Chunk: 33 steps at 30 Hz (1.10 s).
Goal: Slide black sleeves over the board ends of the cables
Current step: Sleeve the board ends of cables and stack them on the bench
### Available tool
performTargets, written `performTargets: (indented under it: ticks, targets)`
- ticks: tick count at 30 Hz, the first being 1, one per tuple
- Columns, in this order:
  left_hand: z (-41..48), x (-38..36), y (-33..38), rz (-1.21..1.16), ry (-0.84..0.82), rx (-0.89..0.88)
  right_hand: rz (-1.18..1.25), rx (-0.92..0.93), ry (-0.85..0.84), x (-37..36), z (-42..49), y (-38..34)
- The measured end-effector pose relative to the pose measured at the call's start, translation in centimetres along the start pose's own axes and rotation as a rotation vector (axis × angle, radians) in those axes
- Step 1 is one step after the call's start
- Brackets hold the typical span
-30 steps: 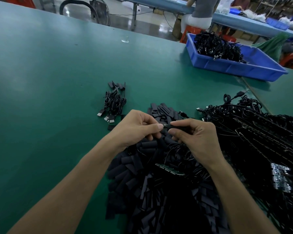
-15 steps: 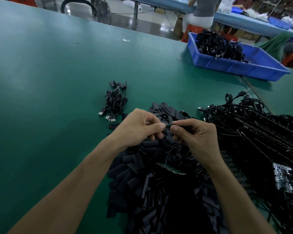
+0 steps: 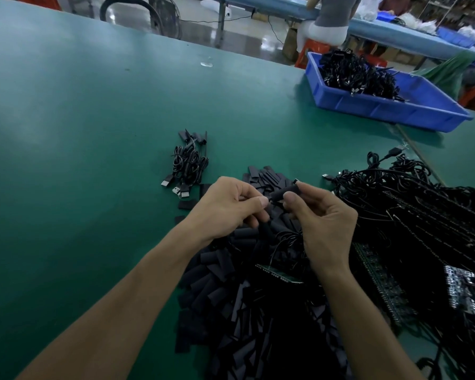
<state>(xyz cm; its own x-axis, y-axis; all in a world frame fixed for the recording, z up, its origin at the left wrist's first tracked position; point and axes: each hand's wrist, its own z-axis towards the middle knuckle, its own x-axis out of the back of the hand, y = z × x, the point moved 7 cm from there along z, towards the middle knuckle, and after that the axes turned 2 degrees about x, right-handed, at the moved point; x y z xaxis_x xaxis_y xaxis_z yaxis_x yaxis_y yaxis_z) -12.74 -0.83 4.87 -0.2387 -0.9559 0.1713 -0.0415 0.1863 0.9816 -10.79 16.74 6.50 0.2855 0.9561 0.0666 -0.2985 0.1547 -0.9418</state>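
Note:
My right hand (image 3: 322, 215) pinches a black sleeve (image 3: 284, 192) between thumb and forefinger, held just above the table. My left hand (image 3: 228, 205) meets it from the left, its thumb and forefinger pinching the thin black cable at the sleeve's left mouth. That cable loops down to a small green board (image 3: 279, 276) lying on a big heap of loose black sleeves (image 3: 239, 305) under both hands. A tangled mass of black cables with boards (image 3: 422, 231) fills the right side.
A small bundle of cables with USB plugs (image 3: 188, 165) lies to the left of my hands on the green table (image 3: 80, 160). A blue bin (image 3: 395, 108) of cables stands at the back right. A person sits at another table behind.
The sleeve has come into fuller view between my fingers, and my hands have shifted slightly with it. The heaps on the table have not moved.

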Motion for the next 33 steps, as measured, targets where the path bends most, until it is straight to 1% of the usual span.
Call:
performTargets:
  ticks: [4, 9, 16, 20, 23, 25, 29, 31, 33]
  targets:
    - [0.1, 0.1, -0.1, -0.012, 0.037, -0.010, 0.062, -0.004, -0.004, -1.1, -0.6, 0.0]
    - [0.2, -0.3, -0.1, -0.085, 0.024, -0.020, 0.102, -0.016, 0.006, -1.4, -0.9, 0.1]
    - [0.1, -0.7, -0.3, -0.090, 0.014, -0.046, 0.090, -0.002, -0.034, -1.8, -0.8, 0.6]
    - [0.1, -0.6, -0.2, -0.094, 0.031, -0.063, 0.099, -0.014, -0.085, -1.8, -0.6, 0.7]
    - [0.3, -0.3, -0.1, -0.073, 0.034, -0.066, 0.148, -0.042, -0.048, -1.1, -0.2, 0.6]
    - [0.4, 0.0, -0.2, -0.009, 0.021, -0.056, 0.189, -0.069, -0.009, -0.7, 0.0, 0.4]
    - [0.3, 0.2, -0.8, 0.160, -0.071, -0.005, 0.323, -0.131, 0.053, -0.2, 0.6, 0.0]
    - [0.1, 0.3, -1.0, 0.155, -0.110, 0.027, 0.409, -0.175, 0.104, 0.4, 1.0, -0.2]
    - [0.1, 1.1, -0.5, 0.134, -0.073, -0.010, 0.397, -0.196, 0.099, 0.7, 1.1, -0.6]
